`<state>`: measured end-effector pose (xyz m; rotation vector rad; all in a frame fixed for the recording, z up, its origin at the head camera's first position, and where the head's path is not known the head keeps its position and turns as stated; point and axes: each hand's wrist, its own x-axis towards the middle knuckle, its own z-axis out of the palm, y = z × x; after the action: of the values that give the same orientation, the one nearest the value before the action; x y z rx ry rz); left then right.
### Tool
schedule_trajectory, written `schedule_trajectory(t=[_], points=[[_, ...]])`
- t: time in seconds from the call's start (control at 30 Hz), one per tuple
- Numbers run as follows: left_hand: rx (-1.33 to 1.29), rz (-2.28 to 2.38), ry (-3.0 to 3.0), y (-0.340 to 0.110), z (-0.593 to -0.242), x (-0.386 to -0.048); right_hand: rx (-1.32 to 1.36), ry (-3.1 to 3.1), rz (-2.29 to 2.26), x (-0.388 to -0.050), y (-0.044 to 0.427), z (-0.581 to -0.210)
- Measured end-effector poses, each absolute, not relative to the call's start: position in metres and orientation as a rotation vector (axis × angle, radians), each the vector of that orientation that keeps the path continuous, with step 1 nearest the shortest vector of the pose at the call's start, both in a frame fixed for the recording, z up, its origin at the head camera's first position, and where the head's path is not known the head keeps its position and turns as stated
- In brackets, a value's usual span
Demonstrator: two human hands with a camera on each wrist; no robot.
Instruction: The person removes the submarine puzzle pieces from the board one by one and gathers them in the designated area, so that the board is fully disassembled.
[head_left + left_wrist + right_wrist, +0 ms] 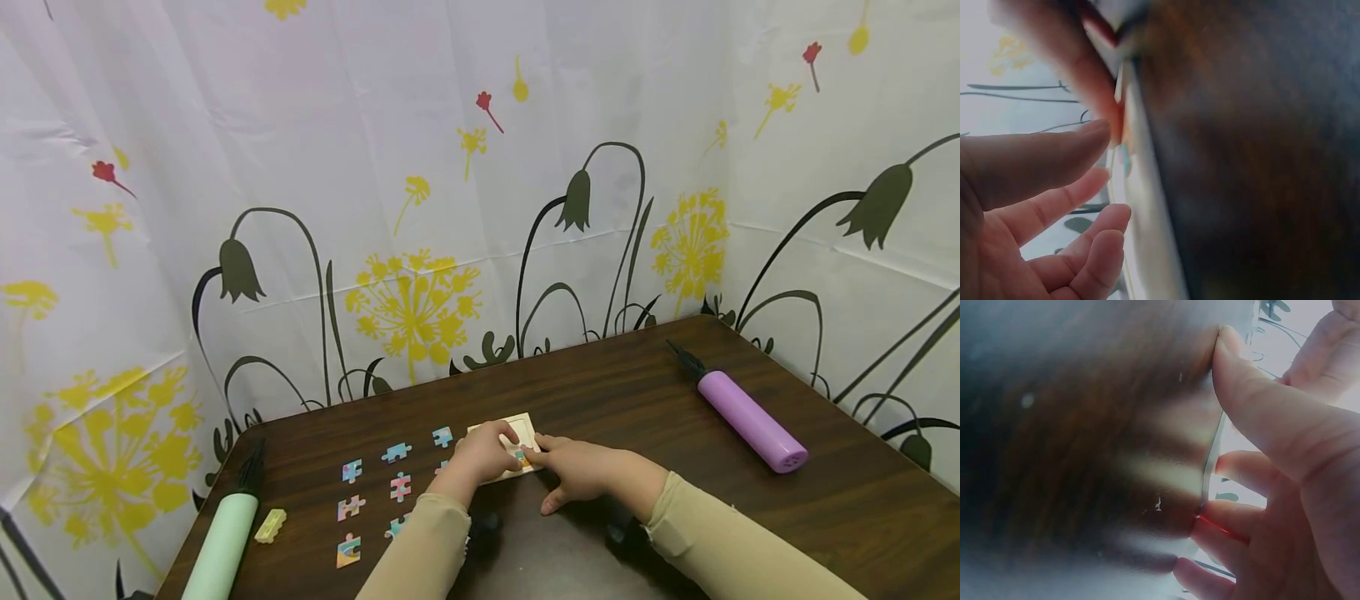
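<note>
A pale wooden puzzle tray (527,423) lies on the table with a small colourful jigsaw piece (522,459) in its near right corner. My left hand (482,452) is over the tray's left part, fingers bent loosely and thumb close to the piece. In the left wrist view its fingertips reach the tray edge (1147,206), with no piece visible in its grasp. My right hand (588,473) reaches in from the right. Its index finger touches the piece, while the thumb rests on the table. In the right wrist view the other fingertips (1200,578) touch the tabletop.
Several loose jigsaw pieces (401,487) lie in rows left of the tray. Further left are a small yellow block (271,526) and a green hand pump (222,546). A purple hand pump (752,421) lies on the right. A flowered curtain (450,167) hangs behind the table.
</note>
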<state>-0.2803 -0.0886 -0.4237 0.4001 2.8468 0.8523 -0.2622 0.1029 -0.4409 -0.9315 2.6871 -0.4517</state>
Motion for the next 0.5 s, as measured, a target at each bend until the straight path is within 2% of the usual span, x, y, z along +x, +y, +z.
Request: schedule_trajectory(t=[0.5], points=[[0.429, 0.832, 2.871, -0.076, -0.429, -0.279, -0.967, 2.701, -0.491, -0.258, 0.104, -0.439]])
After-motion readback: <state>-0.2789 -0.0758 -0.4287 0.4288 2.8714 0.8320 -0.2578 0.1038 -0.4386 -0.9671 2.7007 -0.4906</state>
